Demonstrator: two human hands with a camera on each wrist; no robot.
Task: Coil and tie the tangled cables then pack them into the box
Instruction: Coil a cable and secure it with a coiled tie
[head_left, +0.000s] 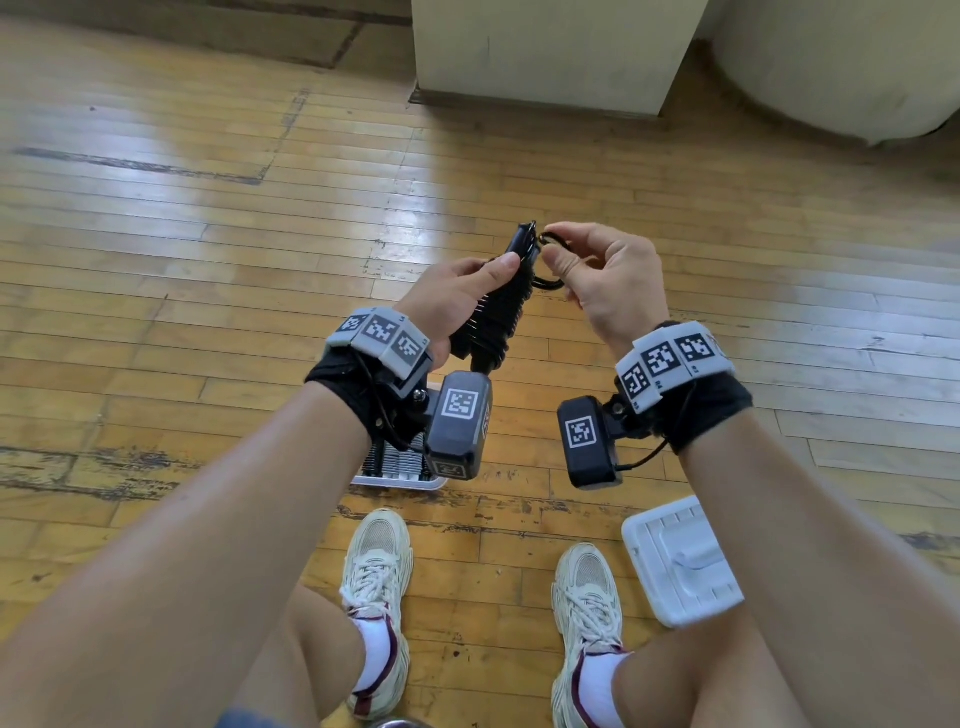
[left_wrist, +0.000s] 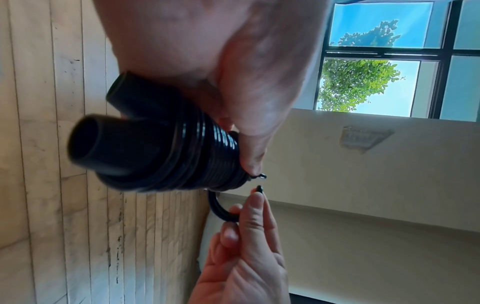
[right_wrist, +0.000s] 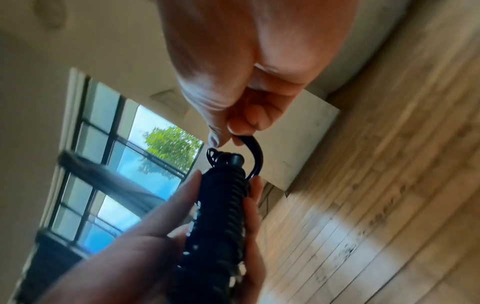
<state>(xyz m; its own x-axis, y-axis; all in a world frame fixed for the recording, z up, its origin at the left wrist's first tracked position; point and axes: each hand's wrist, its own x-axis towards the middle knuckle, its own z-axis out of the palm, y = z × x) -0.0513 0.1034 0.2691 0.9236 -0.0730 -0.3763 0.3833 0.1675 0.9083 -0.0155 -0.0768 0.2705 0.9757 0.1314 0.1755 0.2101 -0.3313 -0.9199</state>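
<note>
- The left hand (head_left: 457, 291) is wrapped around a tightly coiled black cable bundle (head_left: 501, 306), thumb lying along its upper side, holding it up over the wooden floor (head_left: 208, 218) near the middle of the head view.
- In the left wrist view the coiled black cable bundle (left_wrist: 166, 144) shows two thick plug ends sticking out toward 9 o'clock.
- The right hand (head_left: 602, 280) stands at 3 o'clock of the bundle's top, thumb and forefinger pinching a loose end of cable (head_left: 550, 283) that curves out from the coil in a small loop.
- In the right wrist view the fingertips (right_wrist: 215, 139) close on that loose end (right_wrist: 255, 152) just above the coil's tip.
- A white box (head_left: 400, 475) sits on the floor beneath the left wrist, with coiled cables showing in it.
- A white lid (head_left: 680, 561) lies at 5 o'clock, beside the right shoe (head_left: 587, 613).
</note>
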